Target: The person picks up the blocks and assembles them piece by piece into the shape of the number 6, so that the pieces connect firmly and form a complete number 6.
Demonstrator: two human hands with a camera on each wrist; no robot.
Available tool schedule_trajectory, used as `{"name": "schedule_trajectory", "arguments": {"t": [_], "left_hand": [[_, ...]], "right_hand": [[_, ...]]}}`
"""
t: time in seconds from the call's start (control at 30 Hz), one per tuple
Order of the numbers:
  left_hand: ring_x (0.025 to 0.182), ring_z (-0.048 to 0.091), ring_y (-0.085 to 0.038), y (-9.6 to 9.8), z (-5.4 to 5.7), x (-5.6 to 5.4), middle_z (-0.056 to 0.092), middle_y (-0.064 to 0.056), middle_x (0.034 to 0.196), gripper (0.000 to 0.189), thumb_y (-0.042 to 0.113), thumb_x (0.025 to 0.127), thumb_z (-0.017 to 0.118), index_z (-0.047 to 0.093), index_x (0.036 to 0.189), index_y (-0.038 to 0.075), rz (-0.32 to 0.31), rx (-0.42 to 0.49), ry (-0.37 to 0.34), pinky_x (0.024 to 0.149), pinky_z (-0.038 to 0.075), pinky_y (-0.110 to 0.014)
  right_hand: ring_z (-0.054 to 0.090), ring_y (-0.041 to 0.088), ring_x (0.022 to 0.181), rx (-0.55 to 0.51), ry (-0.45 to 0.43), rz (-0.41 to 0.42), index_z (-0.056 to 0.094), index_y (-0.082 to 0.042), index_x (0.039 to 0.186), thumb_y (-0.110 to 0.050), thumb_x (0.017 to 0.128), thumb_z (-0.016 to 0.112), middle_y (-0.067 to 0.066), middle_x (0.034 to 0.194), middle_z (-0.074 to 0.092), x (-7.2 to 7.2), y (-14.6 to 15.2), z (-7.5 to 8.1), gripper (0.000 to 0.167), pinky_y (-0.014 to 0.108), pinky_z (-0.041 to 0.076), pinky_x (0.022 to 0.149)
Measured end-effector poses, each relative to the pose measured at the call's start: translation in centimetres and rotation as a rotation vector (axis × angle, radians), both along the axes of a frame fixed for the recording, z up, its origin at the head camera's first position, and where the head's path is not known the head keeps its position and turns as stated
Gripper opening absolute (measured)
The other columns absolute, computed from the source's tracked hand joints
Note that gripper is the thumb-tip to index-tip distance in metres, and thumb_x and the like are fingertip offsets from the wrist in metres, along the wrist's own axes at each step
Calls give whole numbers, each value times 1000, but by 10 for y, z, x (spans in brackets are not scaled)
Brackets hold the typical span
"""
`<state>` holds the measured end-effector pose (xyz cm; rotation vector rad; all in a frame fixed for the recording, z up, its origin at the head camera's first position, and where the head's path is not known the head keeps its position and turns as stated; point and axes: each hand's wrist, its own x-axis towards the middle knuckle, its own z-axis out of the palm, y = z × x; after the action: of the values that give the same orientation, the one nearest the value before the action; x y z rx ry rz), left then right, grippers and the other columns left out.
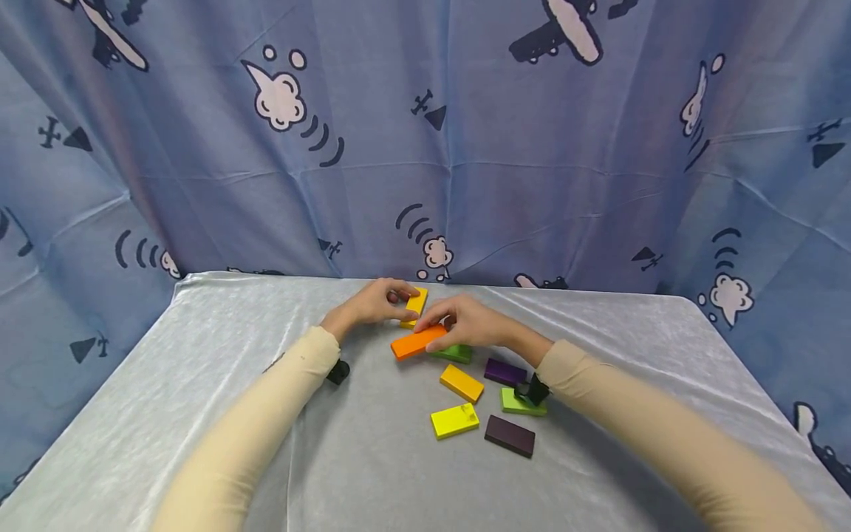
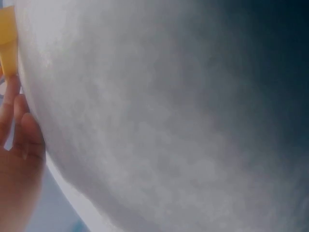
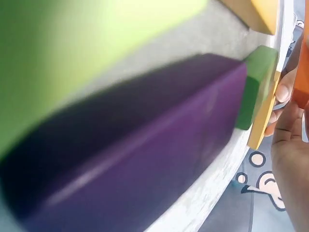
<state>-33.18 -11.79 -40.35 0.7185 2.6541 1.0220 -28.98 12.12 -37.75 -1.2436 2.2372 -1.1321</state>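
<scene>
An orange block is pinched between the thumb and fingers of my right hand, tilted a little above the cloth. Just behind it, my left hand holds a yellow block near the far edge, thumb at the near end and a finger at the far end. The left wrist view catches the fingers at the yellow block. Under the right hand lies a green block, partly hidden. The orange block shows at the right edge of the right wrist view.
Nearer the body lie an amber block, a bright yellow block, a dark brown block, a purple block and a light green block below the right wrist. A blue patterned curtain hangs behind the cloth-covered table.
</scene>
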Motion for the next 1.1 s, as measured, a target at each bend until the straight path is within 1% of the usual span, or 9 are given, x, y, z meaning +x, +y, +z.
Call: {"name": "schedule_trajectory", "arguments": {"t": [0.1, 0.23, 0.37, 0.47, 0.77, 0.87, 1.0, 1.1], "left_hand": [[111, 59, -27, -1, 0, 0, 65, -10, 127, 48, 22, 89, 82, 68, 132, 7, -3, 4, 4, 98, 49, -38], [111, 59, -28, -1, 2, 1, 65, -10, 127, 46, 18, 90, 81, 67, 132, 7, -5, 6, 6, 97, 49, -38], [111, 60, -29, -3, 1, 1, 65, -11, 127, 46, 17, 90, 80, 67, 133, 6, -19, 5, 14, 97, 50, -38], [111, 59, -29, -4, 1, 1, 65, -12, 127, 46, 17, 91, 79, 67, 133, 5, -28, 8, 20, 97, 49, -38], [110, 59, -28, -3, -1, -1, 65, -12, 125, 47, 16, 91, 79, 66, 134, 5, -37, 14, 30, 96, 50, -38], [110, 59, -28, -3, -1, -1, 65, -12, 125, 47, 16, 91, 79, 66, 134, 5, -46, 14, 29, 96, 50, -39], [110, 59, -28, -3, -1, -1, 65, -12, 125, 46, 15, 91, 79, 66, 134, 4, -58, 17, 36, 95, 50, -39], [109, 59, -29, -3, -1, -1, 65, -12, 125, 45, 15, 91, 79, 66, 134, 4, -59, 19, 39, 95, 50, -39]], "right_hand": [[60, 21, 97, 6, 19, 26, 76, -6, 117, -12, 88, 82, 0, 111, 71, 0, -6, 1, 30, 40, 52, 83], [60, 21, 97, 13, 4, 50, 76, -4, 117, -11, 88, 82, 2, 112, 71, 0, -12, 2, 30, 40, 53, 84], [60, 19, 99, 45, -2, 60, 76, -6, 117, -12, 88, 82, -1, 112, 71, 0, -19, 1, 30, 39, 53, 85], [60, 17, 100, 63, -1, 70, 76, -7, 117, -12, 88, 82, -4, 112, 71, 0, -24, 0, 30, 37, 53, 86], [60, 16, 99, 70, -10, 77, 76, -6, 116, -11, 87, 83, -3, 112, 72, -2, -32, 0, 31, 35, 52, 84], [60, 15, 99, 78, -10, 83, 76, -5, 116, -11, 87, 83, -4, 111, 72, -2, -33, 0, 31, 36, 52, 84], [60, 14, 99, 80, 12, 109, 76, -5, 116, -11, 86, 83, -3, 110, 73, -2, -36, 0, 32, 35, 52, 85], [60, 16, 97, 73, 17, 138, 76, -3, 116, -9, 86, 84, -1, 110, 72, -1, -38, 0, 32, 33, 50, 85]]}}
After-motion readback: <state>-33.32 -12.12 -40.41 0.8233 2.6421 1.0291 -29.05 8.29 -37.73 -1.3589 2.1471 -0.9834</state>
